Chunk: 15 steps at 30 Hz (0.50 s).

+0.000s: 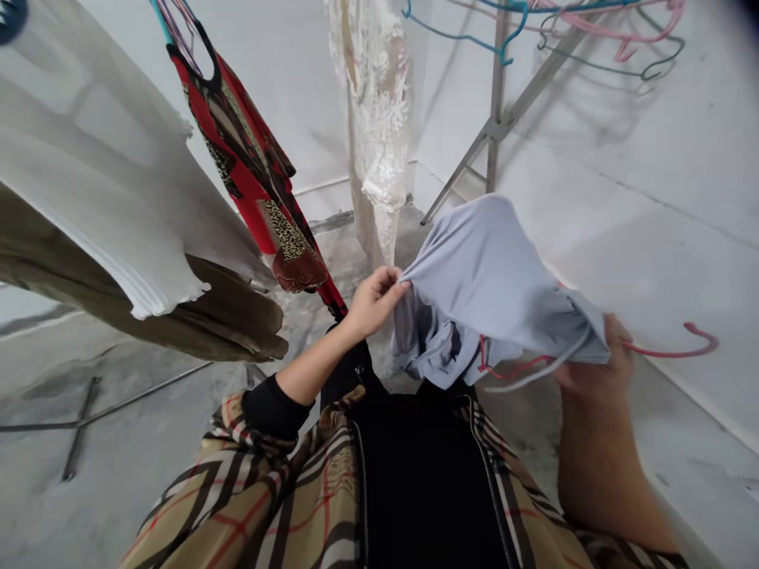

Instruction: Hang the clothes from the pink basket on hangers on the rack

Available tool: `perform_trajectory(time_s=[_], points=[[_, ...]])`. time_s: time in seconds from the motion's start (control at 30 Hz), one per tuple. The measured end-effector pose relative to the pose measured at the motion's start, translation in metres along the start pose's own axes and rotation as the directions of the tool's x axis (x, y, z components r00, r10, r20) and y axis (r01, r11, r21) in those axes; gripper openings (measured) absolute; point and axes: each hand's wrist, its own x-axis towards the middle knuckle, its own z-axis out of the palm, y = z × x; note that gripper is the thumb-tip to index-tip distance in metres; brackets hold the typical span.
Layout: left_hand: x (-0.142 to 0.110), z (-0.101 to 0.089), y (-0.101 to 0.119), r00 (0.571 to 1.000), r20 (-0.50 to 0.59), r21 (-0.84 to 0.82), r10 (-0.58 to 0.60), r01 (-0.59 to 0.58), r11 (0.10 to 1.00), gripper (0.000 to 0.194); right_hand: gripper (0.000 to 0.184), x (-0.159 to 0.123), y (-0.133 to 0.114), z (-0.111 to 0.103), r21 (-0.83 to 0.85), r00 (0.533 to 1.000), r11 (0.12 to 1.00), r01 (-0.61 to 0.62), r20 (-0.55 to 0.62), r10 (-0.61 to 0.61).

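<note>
A light grey garment (480, 269) of thin, stretchy cloth is spread between my two hands, its lower part bunched in folds. At its left edge, my left hand (376, 299) pinches the cloth between thumb and fingers. My right hand (598, 371) is closed at the garment's right end, partly hidden behind the cloth. A red clothes hanger (673, 352) runs through that grip, its hook pointing right. More of the hanger's red frame shows beneath the cloth, with one end by the bunched folds. A narrow grey strip of cloth dangles near my right hand.
On the left hang a white garment (118, 190), olive trousers (225, 324) and a red patterned dress (254, 166). White lace clothing (383, 118) hangs ahead. Blue hangers (462, 35) and pink hangers (628, 32) hang upper right, by a metal frame (493, 130). A rack foot (80, 423) stands lower left.
</note>
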Motion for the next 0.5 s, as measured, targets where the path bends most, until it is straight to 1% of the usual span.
perform_trajectory(time_s=[0.1,0.17,0.23,0.3,0.33,0.4,0.47,0.5], points=[[0.010,-0.021,0.020,0.996,-0.081,-0.135,-0.032,0.021,0.991,0.031,0.035,0.003,-0.005,0.001,0.138,0.997,0.990,0.033,-0.075,-0.022],[0.016,-0.035,0.034,0.990,-0.118,-0.200,-0.072,0.047,0.979,0.032,0.032,0.003,-0.006,0.000,0.177,0.996,0.984,0.003,-0.084,0.012],[0.019,-0.044,0.044,0.985,-0.140,-0.243,-0.103,0.067,0.968,0.033,0.031,0.001,-0.004,-0.002,0.144,0.998,0.989,-0.029,-0.044,0.036],[0.019,-0.045,0.048,0.985,-0.142,-0.225,-0.098,0.064,0.972,0.033,0.030,-0.004,-0.002,-0.005,0.061,0.998,0.998,-0.036,0.052,0.032],[0.018,-0.042,0.047,0.988,-0.130,-0.204,-0.087,0.060,0.977,0.033,0.030,-0.007,-0.001,-0.007,-0.003,0.993,1.000,-0.021,0.119,0.021],[0.015,-0.034,0.043,0.995,-0.055,-0.177,-0.078,0.067,0.982,0.035,0.030,-0.014,-0.002,-0.010,-0.126,0.971,0.992,0.011,0.237,0.019],[0.008,-0.026,0.037,0.994,0.067,-0.178,-0.085,0.096,0.979,0.038,0.029,-0.020,-0.007,-0.013,-0.205,0.942,0.978,0.051,0.336,0.021],[0.004,-0.022,0.034,0.983,0.154,-0.183,-0.097,0.124,0.975,0.038,0.030,-0.023,-0.011,-0.014,-0.225,0.922,0.972,0.065,0.385,0.028]])
